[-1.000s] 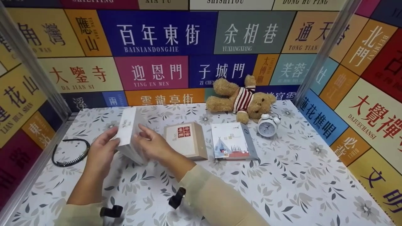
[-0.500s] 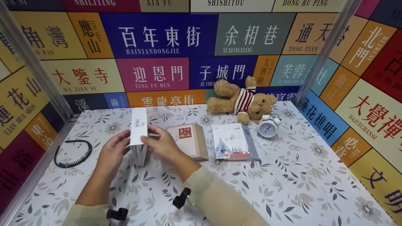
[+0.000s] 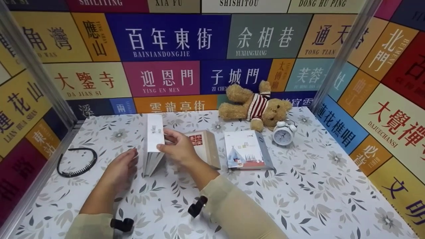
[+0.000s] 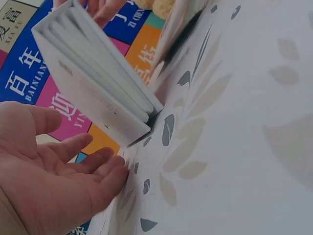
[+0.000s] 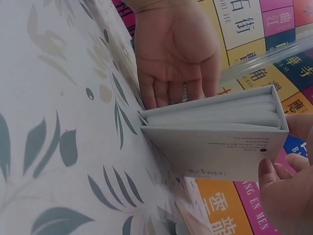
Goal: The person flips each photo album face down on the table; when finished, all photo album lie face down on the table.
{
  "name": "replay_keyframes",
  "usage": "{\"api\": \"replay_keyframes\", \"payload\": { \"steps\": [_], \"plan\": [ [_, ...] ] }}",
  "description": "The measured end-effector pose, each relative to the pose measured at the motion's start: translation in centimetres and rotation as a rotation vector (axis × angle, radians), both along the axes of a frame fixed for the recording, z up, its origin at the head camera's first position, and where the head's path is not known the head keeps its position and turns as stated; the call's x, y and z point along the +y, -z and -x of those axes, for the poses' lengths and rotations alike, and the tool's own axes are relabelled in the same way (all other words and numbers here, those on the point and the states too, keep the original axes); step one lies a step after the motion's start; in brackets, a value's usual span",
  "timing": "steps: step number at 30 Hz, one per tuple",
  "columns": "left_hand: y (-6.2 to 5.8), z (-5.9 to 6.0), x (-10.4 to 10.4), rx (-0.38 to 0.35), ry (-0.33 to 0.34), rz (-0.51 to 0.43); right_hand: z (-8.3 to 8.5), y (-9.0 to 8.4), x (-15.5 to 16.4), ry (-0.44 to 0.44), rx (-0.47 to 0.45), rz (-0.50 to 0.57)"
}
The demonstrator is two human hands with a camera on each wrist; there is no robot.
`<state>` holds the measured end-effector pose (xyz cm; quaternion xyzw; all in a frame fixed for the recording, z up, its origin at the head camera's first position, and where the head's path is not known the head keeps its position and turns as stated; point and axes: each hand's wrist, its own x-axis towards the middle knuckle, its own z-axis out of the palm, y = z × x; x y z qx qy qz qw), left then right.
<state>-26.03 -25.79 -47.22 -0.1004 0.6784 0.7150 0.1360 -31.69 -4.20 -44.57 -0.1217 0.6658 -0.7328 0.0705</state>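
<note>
A white hardcover book (image 3: 155,134) stands on its edge on the table, its spine up and its thick pages slightly fanned below. My right hand (image 3: 181,147) grips it at the spine, thumb on the near side. In the right wrist view the fingertips (image 5: 266,167) lie against the printed cover. My left hand (image 3: 119,171) is just left of the book, apart from it, with relaxed fingers and nothing held. The left wrist view has this hand (image 4: 63,171) palm up beside the book's cover (image 4: 88,98).
Right of the standing book lie a beige book (image 3: 211,149) with red print, partly behind my right hand, and an illustrated book (image 3: 245,151). A teddy bear (image 3: 257,108) and a white alarm clock (image 3: 283,134) are behind them. A black headband (image 3: 78,162) lies at left.
The white book has turned spine-up and shifted right with my right hand. My left hand has let go of it and dropped back toward me.
</note>
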Motion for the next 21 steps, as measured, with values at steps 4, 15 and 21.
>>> {"api": "replay_keyframes", "payload": {
  "steps": [4, 15, 21],
  "plan": [
    [0.2, 0.2, -0.4, -0.006, -0.039, -0.085, 0.2, 0.5, 0.3, -0.004, -0.043, -0.016],
    [-0.1, 0.8, -1.4, 0.003, -0.183, -0.125, 0.1, 1.9, 0.4, -0.090, -0.100, -0.140],
    [0.1, 0.9, -1.6, -0.009, -0.212, -0.132, 0.2, 2.7, 0.0, -0.149, -0.196, -0.085]
  ]
}}
